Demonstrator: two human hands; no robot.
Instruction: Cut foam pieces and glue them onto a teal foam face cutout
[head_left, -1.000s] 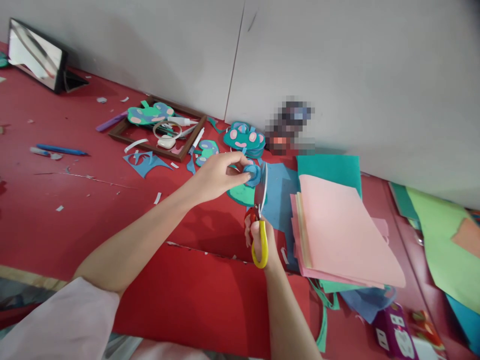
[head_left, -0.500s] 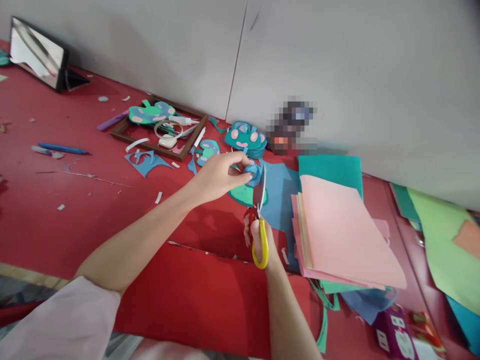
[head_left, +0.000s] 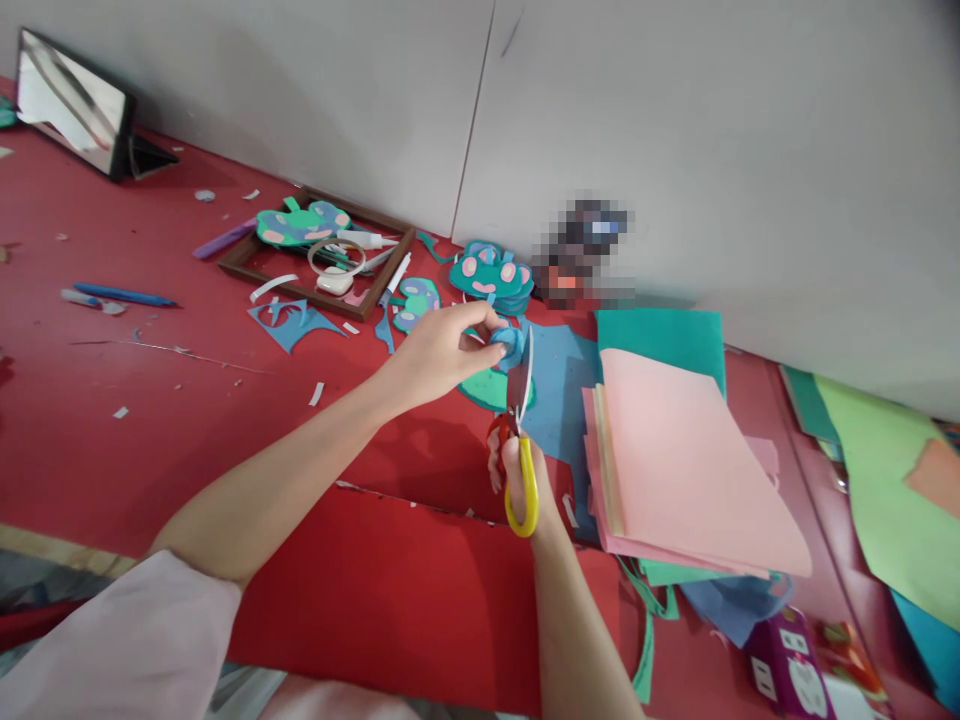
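Between thumb and fingers, my left hand (head_left: 454, 345) pinches a small blue craft-sheet piece (head_left: 508, 345). My right hand (head_left: 525, 470) grips a pair of scissors (head_left: 523, 395) by the handles, one yellow and one red. The blades point up, right beside the blue piece; whether they touch it I cannot tell. Below the pinched piece lies a green cutout (head_left: 484, 388) with a darker edge. A larger blue sheet (head_left: 561, 375) spreads out to the right of the blades. Beyond my left hand sit a frog-like face cutout (head_left: 491, 280) and a green and purple cutout (head_left: 417, 303).
Pink and green sheets (head_left: 690, 450) are stacked at the right. A brown frame (head_left: 360, 308) holds a ring of tape and small tools. A tablet (head_left: 71, 105) stands at the far left, near blue pens (head_left: 124, 295). Blue scraps (head_left: 300, 328) lie mid-table. A purple box (head_left: 787, 660) sits at lower right.
Almost nothing differs. My left hand and the blue piece have shifted very slightly, while the scissors stay beside it.
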